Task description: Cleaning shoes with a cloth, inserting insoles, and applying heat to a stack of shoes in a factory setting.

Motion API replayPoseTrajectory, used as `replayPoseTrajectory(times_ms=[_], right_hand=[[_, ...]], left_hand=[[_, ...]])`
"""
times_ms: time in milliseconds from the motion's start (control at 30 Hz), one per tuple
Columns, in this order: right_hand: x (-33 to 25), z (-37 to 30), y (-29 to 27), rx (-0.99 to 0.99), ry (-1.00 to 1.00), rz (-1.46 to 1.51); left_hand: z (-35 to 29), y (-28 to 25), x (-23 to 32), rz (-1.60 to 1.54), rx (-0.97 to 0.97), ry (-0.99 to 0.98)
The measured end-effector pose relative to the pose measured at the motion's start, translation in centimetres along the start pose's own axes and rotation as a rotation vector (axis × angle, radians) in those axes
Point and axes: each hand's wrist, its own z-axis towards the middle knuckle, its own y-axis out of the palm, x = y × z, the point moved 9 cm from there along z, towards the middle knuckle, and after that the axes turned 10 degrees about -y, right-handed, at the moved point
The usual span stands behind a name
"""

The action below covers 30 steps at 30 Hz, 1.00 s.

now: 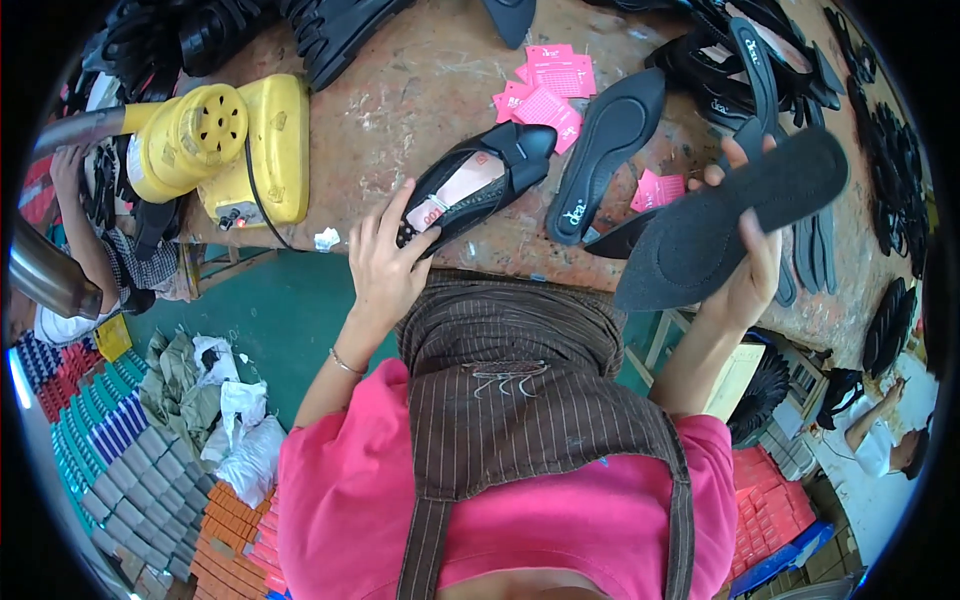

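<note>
My left hand (383, 258) grips the heel end of a black pointed flat shoe (526, 168), its fingers over the rim; the toe points away to the right. Inside the shoe a pale lining shows. My right hand (752, 268) holds up a dark pointed insole (690, 250), fingers on one side and thumb on the other, with its plain fabric-like face toward me. Between the two hands a black insole (615, 135) lies on the worktable (390, 110). Part of another black shoe (620, 235) is hidden behind the held insole.
Pink printed tags (555, 85) lie beyond the shoe. A yellow machine (270, 150) with a hose stands at the left. Black shoes and insoles (755, 70) crowd the far right. Stacked boxes (150, 490) fill the floor at lower left. Other people (880, 440) sit at both sides.
</note>
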Motion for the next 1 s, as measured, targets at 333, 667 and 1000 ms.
replayPoseTrajectory(times_ms=[333, 667, 1000], right_hand=[[6.2, -5.0, 16.2, -1.041, -0.441, -1.251], [15.2, -8.2, 20.9, -0.915, -0.423, -0.966], [17.8, -8.5, 22.0, -0.960, -0.345, -0.901]], left_hand=[[-1.5, -1.6, -3.3, -0.215, -0.031, 0.015], [-5.4, 2.6, -12.3, -0.934, 0.124, -0.776], [-4.7, 3.3, -12.8, -0.936, 0.222, -0.800]])
